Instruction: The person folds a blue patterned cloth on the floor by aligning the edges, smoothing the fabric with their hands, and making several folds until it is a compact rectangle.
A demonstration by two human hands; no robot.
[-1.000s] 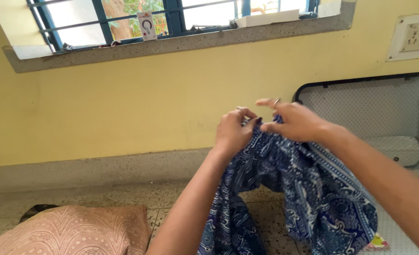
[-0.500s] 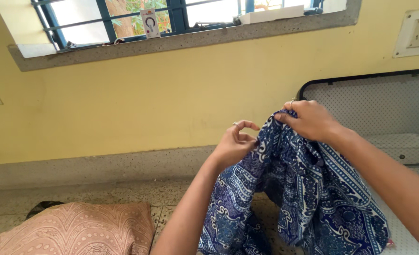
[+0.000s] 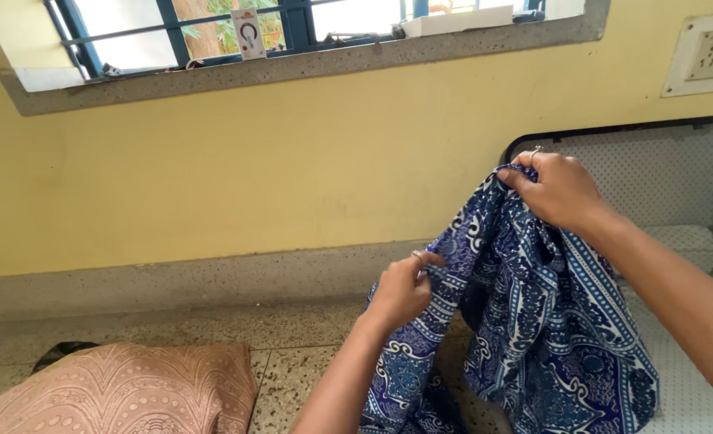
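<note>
A blue and white patterned cloth (image 3: 533,321) hangs in front of me, held up by both hands. My right hand (image 3: 561,189) pinches its top edge high up, near the yellow wall. My left hand (image 3: 404,289) grips the cloth's edge lower down and to the left, with a ring on one finger. The cloth drapes down in folds between my forearms and reaches the bottom of the view.
A pink patterned cushion (image 3: 115,398) lies on the speckled floor at lower left. A white dotted mattress with a black-edged backrest (image 3: 670,177) stands at right. A window sill (image 3: 292,68) runs above the yellow wall, with a switch plate (image 3: 706,56) at top right.
My hands have moved apart along the cloth's edge: the left hand has dropped down, the right has shifted right. The cloth has spread wider between them.
</note>
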